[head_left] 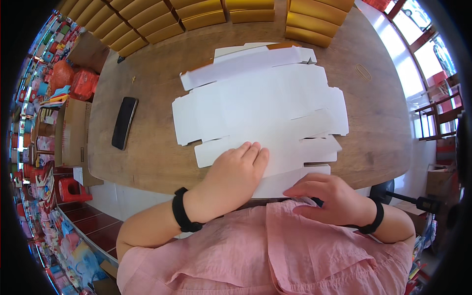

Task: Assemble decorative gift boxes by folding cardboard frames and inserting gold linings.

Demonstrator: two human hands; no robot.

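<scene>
An unfolded carton blank (255,101), white side up, lies on the wooden table in front of me. Its far flap (231,69) is raised and folded over, with a strip of gold-orange outer side showing behind it. My left hand (241,169) presses flat on the near part of the blank, fingers stretched out side by side. By the near right flap, my right hand (327,196) hovers with bent fingers and the thumb apart. Nothing shows between them. Whether its fingertips touch the flap's edge, I cannot tell.
Rows of stacked gold boxes (196,14) line the table's far edge. A black phone (125,123) lies at the left, a rubber band (363,72) at the far right. Beyond the left edge stand a cardboard box (73,132), a red stool (73,190) and crowded shelves.
</scene>
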